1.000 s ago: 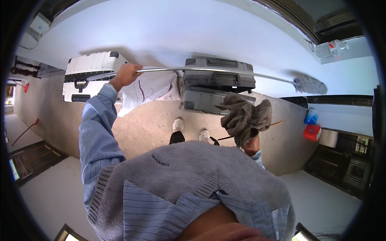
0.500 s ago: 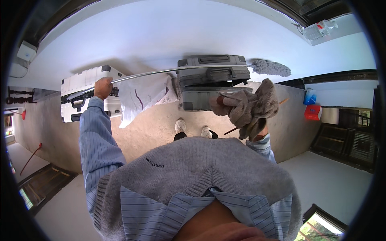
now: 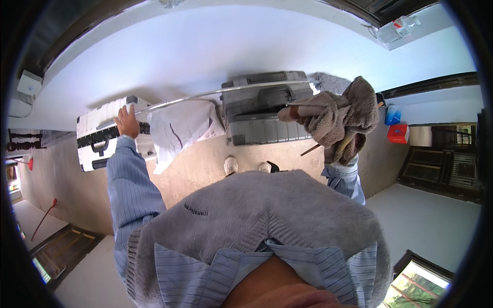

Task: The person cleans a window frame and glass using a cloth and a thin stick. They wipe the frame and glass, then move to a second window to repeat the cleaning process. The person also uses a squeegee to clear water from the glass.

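My left hand is at the white hard-shell suitcase, its fingers stretched out over the handle end of a long metal pole. The pole slants across the suitcases, and a fluffy grey duster head sits at its far right end. My right hand is closed on a bunched grey-brown cloth, which hides most of the fingers. A thin brown stick pokes out from under the cloth. The cloth hangs in front of the grey suitcase and covers part of the duster head.
A white plastic bag stands between the two suitcases, against the white wall. To the right are a blue package and a red box. A clear plastic bottle lies on a ledge at upper right. My shoes are on the floor.
My left hand's fingers have opened from their grip around the pole. My right hand has moved the cloth up and to the right, toward the duster head.
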### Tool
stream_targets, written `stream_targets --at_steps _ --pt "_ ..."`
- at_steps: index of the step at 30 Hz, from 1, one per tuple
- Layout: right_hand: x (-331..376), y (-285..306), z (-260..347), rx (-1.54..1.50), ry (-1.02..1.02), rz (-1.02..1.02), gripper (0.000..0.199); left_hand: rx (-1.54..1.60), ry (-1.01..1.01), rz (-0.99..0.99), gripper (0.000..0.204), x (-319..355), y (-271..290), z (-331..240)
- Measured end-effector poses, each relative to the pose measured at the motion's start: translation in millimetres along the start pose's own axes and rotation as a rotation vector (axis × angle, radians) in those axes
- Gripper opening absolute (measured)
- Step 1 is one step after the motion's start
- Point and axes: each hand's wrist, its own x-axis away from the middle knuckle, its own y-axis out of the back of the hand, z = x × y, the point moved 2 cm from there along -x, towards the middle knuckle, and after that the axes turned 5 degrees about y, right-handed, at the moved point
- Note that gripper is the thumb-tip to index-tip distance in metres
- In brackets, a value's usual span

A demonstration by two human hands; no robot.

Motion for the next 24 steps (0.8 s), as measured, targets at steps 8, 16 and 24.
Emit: stream_targets --at_steps 8,16,24 --pt "-52.4 -26.2 16.0 -0.487 -0.168 0.207 0.053 1.096 -0.678 -0.103 0.051 40.4 143.2 -212.3" --pt "-74.5 42.9 25.2 -0.587 -0.031 -0.04 0.061 1.553 -0.822 0.321 0.029 73.1 205.0 -354.3" --pt "-83.0 148.8 -6.1 -0.592 -0.293 0.056 0.046 1.301 -0.616 -0.348 0.021 69.0 295.7 -362.1"
